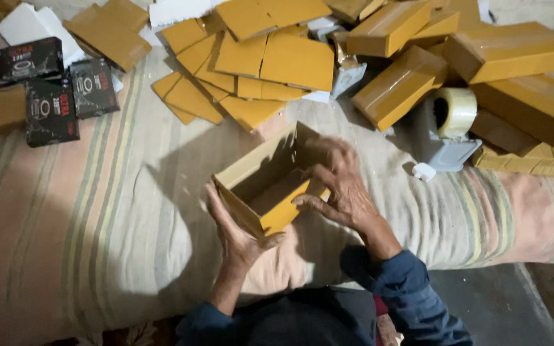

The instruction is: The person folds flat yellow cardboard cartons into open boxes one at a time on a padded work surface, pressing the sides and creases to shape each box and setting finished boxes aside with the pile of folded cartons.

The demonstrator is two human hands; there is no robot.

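Item: open cardboard box (261, 186), held over striped bed (97, 211).

I logged left hand (235, 234) cupped under box's near corner, fingers spread up its side; right hand (341, 186) half open, fingertips on far wall & inner flap. Box sat mid-bed, tilted. Also noted: flat yellow blanks (258, 70) behind, taped boxes (514, 51) at right w/ tape dispenser (447, 131), black cartons (49, 90) at left.

Head camera looks steeply down, close above bed (97, 211)
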